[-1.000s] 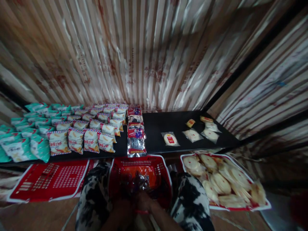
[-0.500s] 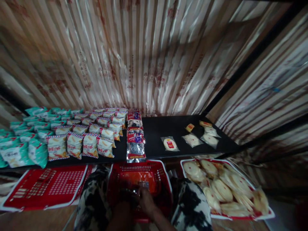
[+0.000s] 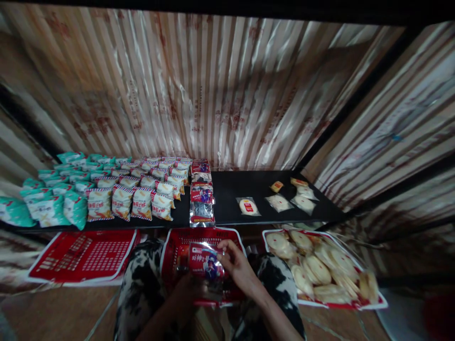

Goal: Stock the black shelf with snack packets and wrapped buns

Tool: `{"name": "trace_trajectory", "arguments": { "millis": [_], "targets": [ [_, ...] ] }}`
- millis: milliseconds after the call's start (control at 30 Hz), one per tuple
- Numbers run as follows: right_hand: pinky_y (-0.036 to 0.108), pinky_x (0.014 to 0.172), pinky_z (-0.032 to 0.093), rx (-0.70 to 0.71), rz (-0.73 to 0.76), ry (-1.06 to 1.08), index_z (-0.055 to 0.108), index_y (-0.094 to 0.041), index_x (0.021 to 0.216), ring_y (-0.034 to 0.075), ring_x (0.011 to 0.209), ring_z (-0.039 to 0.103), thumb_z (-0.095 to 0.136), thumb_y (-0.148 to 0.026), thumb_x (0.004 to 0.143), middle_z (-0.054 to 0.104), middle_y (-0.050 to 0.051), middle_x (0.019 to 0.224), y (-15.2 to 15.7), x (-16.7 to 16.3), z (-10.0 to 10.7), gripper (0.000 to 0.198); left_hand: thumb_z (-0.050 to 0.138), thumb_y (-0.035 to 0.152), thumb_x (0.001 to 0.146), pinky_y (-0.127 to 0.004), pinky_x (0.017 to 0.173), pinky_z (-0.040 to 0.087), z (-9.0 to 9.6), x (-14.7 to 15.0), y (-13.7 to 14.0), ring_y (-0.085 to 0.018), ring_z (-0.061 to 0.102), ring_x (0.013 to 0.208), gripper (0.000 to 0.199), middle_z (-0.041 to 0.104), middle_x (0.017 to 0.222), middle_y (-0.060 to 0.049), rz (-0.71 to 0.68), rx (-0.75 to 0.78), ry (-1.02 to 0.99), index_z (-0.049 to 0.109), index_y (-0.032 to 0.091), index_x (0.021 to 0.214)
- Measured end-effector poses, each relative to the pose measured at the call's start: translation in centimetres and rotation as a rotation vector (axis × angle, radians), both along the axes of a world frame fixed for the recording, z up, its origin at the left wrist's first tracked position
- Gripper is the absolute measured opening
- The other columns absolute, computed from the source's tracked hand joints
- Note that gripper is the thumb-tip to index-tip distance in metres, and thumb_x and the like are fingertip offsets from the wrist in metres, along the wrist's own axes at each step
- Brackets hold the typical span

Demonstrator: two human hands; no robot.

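A shiny red and purple snack packet [image 3: 203,262] is held over the red basket [image 3: 166,258] between my knees. My right hand [image 3: 237,266] pinches the packet at its upper right edge, thumb and fingers closed on it. My left hand [image 3: 194,288] is in shadow at the packet's lower left; its fingers hardly show, though it seems to touch the packet. Just beyond the basket, a row of similar red and silver packets [image 3: 202,195] lies overlapping on the black shelf [image 3: 227,189].
White snack bags [image 3: 141,204] and teal bags [image 3: 74,210] stand in rows on the shelf's left. Flat round packaged breads [image 3: 248,206] lie on its right. A red basket of packaged breads [image 3: 322,270] stands at right, another red basket [image 3: 103,258] at left. Corrugated sheeting [image 3: 213,94] backs the shelf.
My hands have come up from low inside the basket, and the red and purple packet now shows face up between them. The camera view has tilted and shifted slightly.
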State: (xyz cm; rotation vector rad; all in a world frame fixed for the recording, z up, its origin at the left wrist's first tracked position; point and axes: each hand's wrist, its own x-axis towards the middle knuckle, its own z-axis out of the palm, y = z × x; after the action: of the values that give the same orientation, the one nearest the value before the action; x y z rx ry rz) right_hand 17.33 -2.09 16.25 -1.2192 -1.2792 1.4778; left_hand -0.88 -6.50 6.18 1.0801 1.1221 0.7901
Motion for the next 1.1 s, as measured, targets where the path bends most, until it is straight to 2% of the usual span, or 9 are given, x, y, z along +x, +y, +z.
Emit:
{"name": "trace_trajectory", "arguments": {
  "millis": [100,200,300,433,567,667,767,900,1100],
  "targets": [
    [0.023,0.060,0.041,-0.051,-0.159,0.176,0.059,-0.024,0.094,0.012,0.065,0.053,0.073,-0.043,0.067,0.058,-0.004,0.076,0.3,-0.1,0.8,0.036,0.061,0.046,0.072,-0.032,0.078,0.046,2.9,0.3,-0.2,-0.020,0.059,0.080,0.034,0.066,0.081,-0.006,-0.138,0.061,-0.082,0.065,0.014,0.082],
    [0.026,0.066,0.046,-0.083,-0.325,0.339,0.056,-0.028,0.110,0.014,0.070,0.059,0.077,-0.042,0.064,0.064,-0.003,0.081,0.4,-0.5,1.3,0.053,0.061,0.048,0.069,-0.028,0.067,0.045,5.8,0.7,0.2,-0.015,0.054,0.068,0.034,0.062,0.070,-0.003,-0.098,0.049,-0.049,0.061,0.014,0.071],
    [0.028,0.068,0.047,-0.162,-0.365,0.441,0.057,-0.029,0.115,0.015,0.072,0.062,0.077,-0.042,0.063,0.068,-0.002,0.082,0.1,-0.7,1.8,0.057,0.061,0.048,0.068,-0.027,0.065,0.044,7.4,1.2,1.1,-0.015,0.054,0.065,0.033,0.063,0.068,-0.003,-0.082,0.020,0.013,0.061,0.014,0.070],
    [0.031,0.070,0.049,-0.216,-0.304,0.499,0.066,-0.023,0.102,0.020,0.078,0.065,0.073,-0.049,0.066,0.071,0.004,0.089,-0.4,-0.6,2.2,0.045,0.064,0.049,0.066,-0.028,0.068,0.047,7.4,1.5,2.3,-0.018,0.060,0.073,0.042,0.067,0.079,-0.006,-0.011,-0.027,0.040,0.065,0.012,0.087],
    [0.031,0.066,0.049,-0.220,-0.247,0.432,0.068,-0.020,0.093,0.021,0.075,0.066,0.078,-0.048,0.061,0.072,0.005,0.084,-0.8,-0.4,1.5,0.043,0.063,0.048,0.066,-0.027,0.064,0.046,7.1,1.7,2.8,-0.017,0.059,0.068,0.037,0.066,0.072,-0.003,-0.023,-0.006,0.144,0.065,0.013,0.080],
    [0.033,0.066,0.051,-0.144,-0.312,0.364,0.065,-0.023,0.100,0.022,0.075,0.066,0.080,-0.045,0.059,0.072,0.004,0.085,-0.6,-0.1,0.5,0.049,0.060,0.044,0.069,-0.027,0.066,0.046,7.7,2.1,2.9,-0.018,0.059,0.068,0.030,0.066,0.070,-0.003,-0.091,0.037,0.198,0.065,0.014,0.074],
    [0.034,0.063,0.052,-0.118,-0.399,0.344,0.060,-0.026,0.110,0.023,0.073,0.067,0.078,-0.045,0.061,0.071,0.003,0.084,0.0,0.6,-0.2,0.055,0.056,0.042,0.073,-0.027,0.073,0.047,8.7,2.7,3.1,-0.020,0.061,0.078,0.031,0.070,0.082,-0.004,-0.096,0.044,0.161,0.067,0.016,0.084],
    [0.035,0.063,0.052,-0.106,-0.452,0.398,0.053,-0.029,0.121,0.024,0.076,0.067,0.080,-0.042,0.059,0.071,0.004,0.089,1.5,1.1,0.2,0.068,0.051,0.047,0.077,-0.028,0.079,0.048,9.4,3.5,3.8,-0.021,0.061,0.087,0.036,0.069,0.088,-0.004,0.018,0.041,0.078,0.064,0.018,0.095],
    [0.033,0.063,0.053,-0.094,-0.439,0.405,0.046,-0.029,0.128,0.021,0.075,0.067,0.078,-0.041,0.061,0.071,0.003,0.091,5.3,0.0,1.0,0.076,0.054,0.045,0.075,-0.026,0.067,0.049,8.1,3.9,5.6,-0.018,0.061,0.072,0.031,0.066,0.077,-0.004,0.209,0.046,0.126,0.060,0.017,0.086]
  ]
}}
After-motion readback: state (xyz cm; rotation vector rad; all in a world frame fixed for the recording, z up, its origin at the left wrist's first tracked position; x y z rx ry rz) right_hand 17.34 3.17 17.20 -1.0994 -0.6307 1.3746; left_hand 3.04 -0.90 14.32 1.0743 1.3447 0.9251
